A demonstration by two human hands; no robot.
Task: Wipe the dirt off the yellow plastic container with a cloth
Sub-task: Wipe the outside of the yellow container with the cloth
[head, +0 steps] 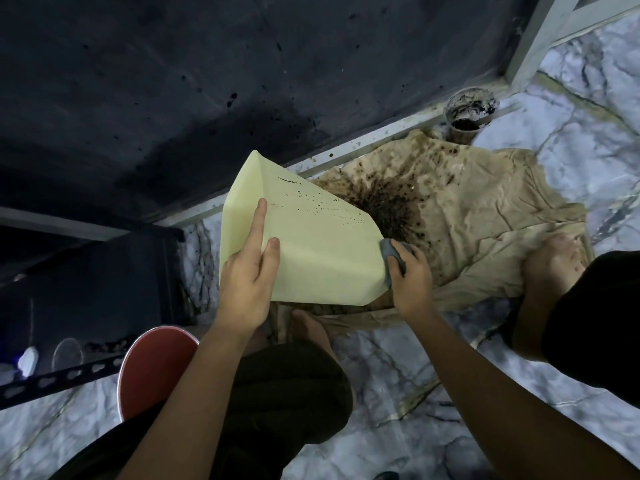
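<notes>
The yellow plastic container (311, 244) is tilted in the middle of the view, with small dark specks across its upper face. My left hand (247, 268) rests on its left side, with the index finger stretched up along the corner edge and the thumb on the broad face. My right hand (410, 275) grips a small grey cloth (389, 252) bunched against the container's right edge.
A beige sheet (485, 220) with a large dark stain covers the marble floor (398, 375) under the container. A dirty cup (467, 112) of dark liquid stands at the back. A red stool (152, 365) and a dark metal rack (86, 289) are left. My bare feet rest on the sheet.
</notes>
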